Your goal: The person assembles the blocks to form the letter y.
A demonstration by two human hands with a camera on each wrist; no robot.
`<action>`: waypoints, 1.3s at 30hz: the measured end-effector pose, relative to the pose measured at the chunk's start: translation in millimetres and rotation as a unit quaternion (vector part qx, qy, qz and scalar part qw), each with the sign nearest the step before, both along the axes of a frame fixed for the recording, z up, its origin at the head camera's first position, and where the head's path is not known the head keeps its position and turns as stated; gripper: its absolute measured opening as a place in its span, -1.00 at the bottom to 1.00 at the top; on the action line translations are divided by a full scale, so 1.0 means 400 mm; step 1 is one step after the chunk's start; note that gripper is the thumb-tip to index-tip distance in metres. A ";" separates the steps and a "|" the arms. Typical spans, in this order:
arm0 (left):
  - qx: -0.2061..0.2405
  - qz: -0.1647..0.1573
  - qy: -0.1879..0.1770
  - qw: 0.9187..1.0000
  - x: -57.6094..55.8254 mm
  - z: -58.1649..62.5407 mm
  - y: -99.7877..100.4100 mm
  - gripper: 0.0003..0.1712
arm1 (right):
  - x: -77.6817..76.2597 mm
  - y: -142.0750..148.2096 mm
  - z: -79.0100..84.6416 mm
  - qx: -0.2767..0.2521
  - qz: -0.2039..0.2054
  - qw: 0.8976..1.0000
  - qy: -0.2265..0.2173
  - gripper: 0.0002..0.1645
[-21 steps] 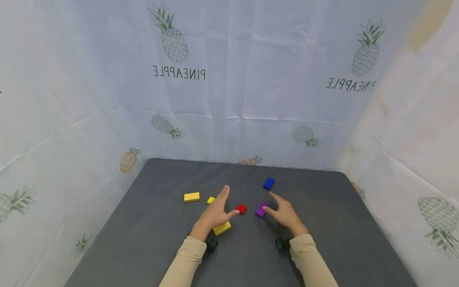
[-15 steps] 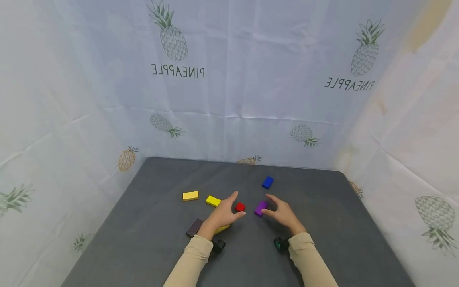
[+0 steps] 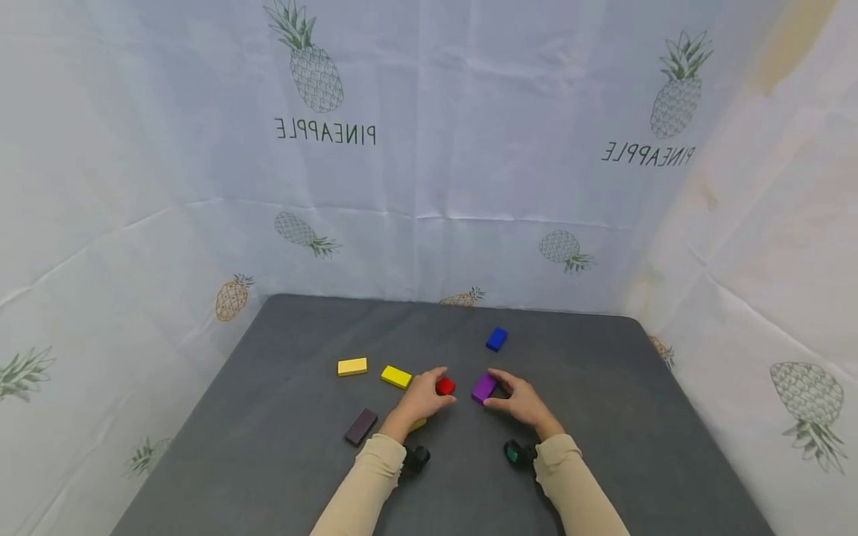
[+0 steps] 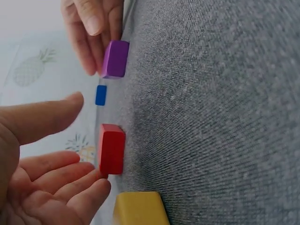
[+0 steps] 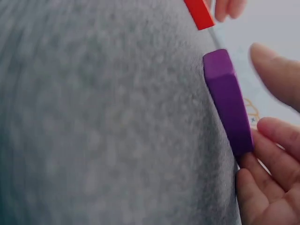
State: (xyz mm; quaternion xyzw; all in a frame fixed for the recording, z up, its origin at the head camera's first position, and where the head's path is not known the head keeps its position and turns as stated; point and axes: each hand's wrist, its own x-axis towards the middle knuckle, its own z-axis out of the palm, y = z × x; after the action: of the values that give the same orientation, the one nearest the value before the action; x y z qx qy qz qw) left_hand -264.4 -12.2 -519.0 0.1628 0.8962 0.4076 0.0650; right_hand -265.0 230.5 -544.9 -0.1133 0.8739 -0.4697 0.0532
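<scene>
My left hand (image 3: 421,398) reaches round a red block (image 3: 445,386) lying on the dark grey table. In the left wrist view the fingertips (image 4: 104,180) are right at the red block's near end, while the thumb stands well apart from it. A purple block (image 3: 484,388) lies to the right, beside my right hand (image 3: 524,406). The right wrist view shows relaxed fingers (image 5: 276,159) at one end of the purple block and the thumb held away from it. Part of a yellow block (image 3: 418,425) peeks out from under the left hand, which hides the rest.
Beyond the hands lies a blue block (image 3: 497,339). To the left are a bright yellow block (image 3: 396,377), a pale yellow block (image 3: 351,367) and a dark brown block (image 3: 361,426). White pineapple-print cloth (image 3: 429,149) hangs round the table (image 3: 603,417).
My left hand has moved right to the red block, uncovering the dark brown and bright yellow blocks. The right hand has come slightly closer round the purple block.
</scene>
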 end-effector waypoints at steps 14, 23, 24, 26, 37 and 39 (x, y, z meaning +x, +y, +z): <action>-0.004 0.027 -0.002 1.000 -0.020 -0.026 0.008 -0.43 | -0.002 -0.013 -0.024 0.025 -0.020 0.999 0.011 -0.14; -0.038 0.068 0.029 0.997 -0.016 -0.036 0.028 -0.46 | -0.005 -0.026 -0.034 0.036 -0.036 0.998 0.037 -0.18; -0.039 0.071 0.031 0.996 -0.016 -0.033 0.029 -0.47 | -0.006 -0.026 -0.032 0.037 -0.037 0.998 0.038 -0.19; -0.040 0.073 0.031 0.996 -0.016 -0.031 0.030 -0.50 | -0.004 -0.027 -0.033 0.036 -0.041 0.998 0.044 -0.20; -0.010 0.076 0.002 0.997 -0.014 -0.024 0.021 -0.53 | 0.002 -0.028 -0.038 0.031 -0.061 0.995 0.070 -0.22; -0.011 0.072 0.000 0.997 -0.013 -0.025 0.019 -0.52 | 0.004 -0.028 -0.040 0.029 -0.060 0.995 0.077 -0.22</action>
State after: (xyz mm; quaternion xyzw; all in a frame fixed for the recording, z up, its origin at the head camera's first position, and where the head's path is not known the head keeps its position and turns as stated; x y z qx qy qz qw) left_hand -269.6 -4.6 -529.0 0.0975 0.9098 0.4017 0.0370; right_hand -263.2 219.2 -561.1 -0.0952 0.8937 -0.4367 -0.0397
